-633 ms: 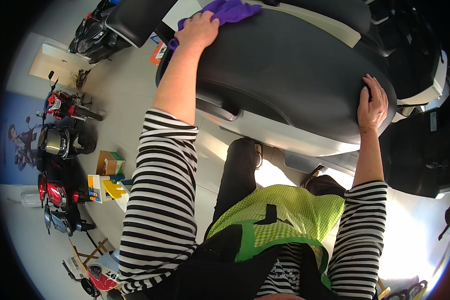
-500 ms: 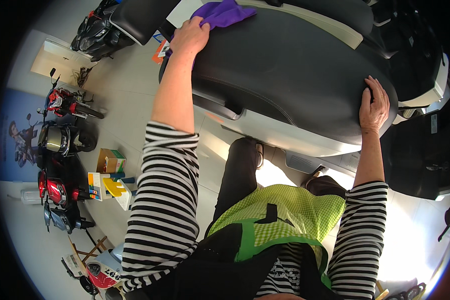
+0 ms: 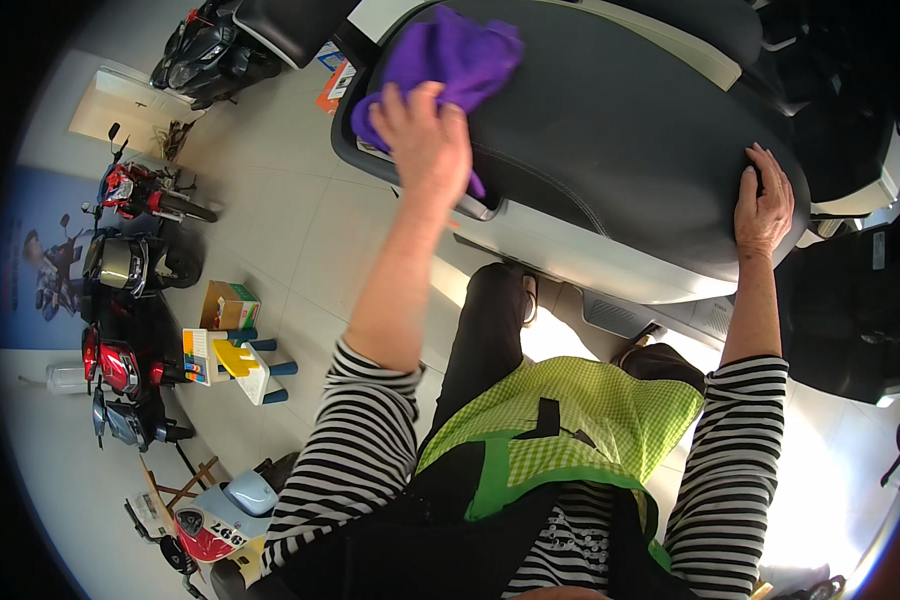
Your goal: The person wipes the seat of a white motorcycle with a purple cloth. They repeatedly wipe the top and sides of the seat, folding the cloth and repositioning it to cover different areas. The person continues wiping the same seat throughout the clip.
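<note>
Wiping the seat (image 3: 610, 130) looks like the step in hand, judging by how the cloth (image 3: 450, 55) lies on it. The purple cloth is loosely bunched over the seat's left end, its far folds rising toward the far edge and one thin corner dangling past the near edge, close to the handle (image 3: 478, 207).

The left hand (image 3: 432, 150) is on the near part of the cloth, fingers spread and bent over it, the palm above the seat's near left side. It is slightly blurred, and I cannot tell whether the fingers pinch the fabric or only press it down. The right hand (image 3: 767, 208) holds nothing; it rests flat on the seat's right end, thumb apart from the fingers, probably as a brace.

The seat's middle, with its curved stitching, lies between the two hands. The apron (image 3: 600, 410) is on the seat's near side, the cream trim (image 3: 670, 42) along its far side, and the box (image 3: 238, 302) well off to its left.

A further pass would, I judge, call for gathering that loose corner under the palm, then pressing evenly along the seat while the right hand steadies it.
</note>
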Demonstrator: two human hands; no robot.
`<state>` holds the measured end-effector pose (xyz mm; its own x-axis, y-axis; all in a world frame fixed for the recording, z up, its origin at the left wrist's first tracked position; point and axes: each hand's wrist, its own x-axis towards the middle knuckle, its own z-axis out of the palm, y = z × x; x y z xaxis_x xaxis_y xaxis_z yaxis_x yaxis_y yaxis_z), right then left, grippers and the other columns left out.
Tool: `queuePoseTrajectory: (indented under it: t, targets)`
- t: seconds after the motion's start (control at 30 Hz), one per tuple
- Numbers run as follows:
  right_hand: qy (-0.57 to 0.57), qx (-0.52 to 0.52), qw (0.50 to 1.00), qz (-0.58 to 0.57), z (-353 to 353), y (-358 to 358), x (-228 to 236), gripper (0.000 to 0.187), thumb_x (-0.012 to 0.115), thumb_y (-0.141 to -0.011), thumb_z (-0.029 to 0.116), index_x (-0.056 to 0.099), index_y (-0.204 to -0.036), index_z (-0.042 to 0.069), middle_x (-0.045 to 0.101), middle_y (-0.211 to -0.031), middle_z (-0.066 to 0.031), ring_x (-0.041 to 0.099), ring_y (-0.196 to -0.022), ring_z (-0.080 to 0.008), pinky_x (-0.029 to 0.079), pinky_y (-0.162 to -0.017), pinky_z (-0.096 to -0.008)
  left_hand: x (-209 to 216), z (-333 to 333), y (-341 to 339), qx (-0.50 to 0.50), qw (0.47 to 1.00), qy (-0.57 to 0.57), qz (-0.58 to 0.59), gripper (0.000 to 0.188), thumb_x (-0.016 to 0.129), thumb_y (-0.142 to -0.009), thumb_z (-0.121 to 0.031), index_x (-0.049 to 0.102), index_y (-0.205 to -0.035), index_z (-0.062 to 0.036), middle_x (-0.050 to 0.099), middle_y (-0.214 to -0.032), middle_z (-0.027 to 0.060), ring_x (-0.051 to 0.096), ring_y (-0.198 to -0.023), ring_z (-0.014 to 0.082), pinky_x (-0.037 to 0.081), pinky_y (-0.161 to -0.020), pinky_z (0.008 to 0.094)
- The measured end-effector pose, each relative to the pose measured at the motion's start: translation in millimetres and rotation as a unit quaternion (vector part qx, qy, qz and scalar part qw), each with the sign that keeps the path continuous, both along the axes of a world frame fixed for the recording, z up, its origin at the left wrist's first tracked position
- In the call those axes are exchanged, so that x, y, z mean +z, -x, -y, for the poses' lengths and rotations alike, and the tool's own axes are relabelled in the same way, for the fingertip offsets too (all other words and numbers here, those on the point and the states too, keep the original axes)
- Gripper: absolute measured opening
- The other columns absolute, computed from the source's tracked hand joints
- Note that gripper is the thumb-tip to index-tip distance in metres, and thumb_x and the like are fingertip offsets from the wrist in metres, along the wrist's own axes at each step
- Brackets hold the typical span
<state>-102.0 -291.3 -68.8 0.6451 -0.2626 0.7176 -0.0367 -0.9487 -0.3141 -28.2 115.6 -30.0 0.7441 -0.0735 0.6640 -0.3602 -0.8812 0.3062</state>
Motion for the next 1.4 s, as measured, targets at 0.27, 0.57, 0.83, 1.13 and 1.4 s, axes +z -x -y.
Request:
queuePoseTrajectory:
  t: [0.27,0.57,0.83,1.13,1.4]
  targets:
    - [-0.001,0.024,1.0,0.01,4,-1,-2,0.026,0.054,-0.093,0.022,0.071,-0.111,0.015,0.068,-0.123,0.0017,0.058,-0.124,-0.0191,0.038,-0.11,-0.0368,-13,107,83,-0.059,0.997,-0.002,-0.045,0.031,0.063,-0.083,-0.015,0.06,-0.114,-0.0177,0.034,-0.151,0.0178,0.024,-0.142,0.0448,0.015,-0.103,0.081]
    - [-0.002,0.027,0.999,0.017,3,-1,-2,0.024,0.056,-0.091,0.019,0.071,-0.109,0.013,0.069,-0.122,-0.0003,0.059,-0.123,-0.0206,0.04,-0.109,-0.0372,6,93,75,-0.191,0.979,-0.067,0.025,0.029,0.067,-0.084,-0.022,0.066,-0.113,-0.02,0.056,-0.135,0.0068,0.047,-0.131,0.0291,0.029,-0.104,0.0652]
    - [-0.016,0.02,1.0,0.016,-2,1,2,0.024,0.057,-0.09,0.018,0.072,-0.108,0.013,0.069,-0.121,-0.0007,0.059,-0.122,-0.0206,0.039,-0.109,-0.0381,29,53,37,-0.094,0.992,-0.08,-0.026,0.055,0.067,-0.087,-0.047,0.061,-0.129,-0.0128,0.056,-0.137,0.0097,0.046,-0.13,0.0277,0.03,-0.105,0.0488]
    - [-0.018,0.025,0.999,0.024,-4,1,3,0.023,0.058,-0.089,0.018,0.072,-0.107,0.013,0.069,-0.121,0.0,0.059,-0.122,-0.0204,0.039,-0.109,-0.0385,36,59,38,-0.142,0.987,-0.063,-0.053,0.031,0.077,-0.082,-0.029,0.06,-0.099,-0.0092,0.063,-0.104,0.0034,0.057,-0.107,0.0242,0.035,-0.094,0.0443]
    - [-0.001,0.02,0.999,-0.035,4,2,3,0.03,0.06,-0.09,0.025,0.069,-0.117,0.015,0.064,-0.129,0.0008,0.054,-0.127,-0.02,0.036,-0.111,-0.0385,39,55,44,-0.196,0.98,0.008,-0.016,0.025,0.074,-0.085,-0.017,0.056,-0.099,-0.0063,0.062,-0.091,0.0082,0.061,-0.089,0.0302,0.046,-0.081,0.0415]
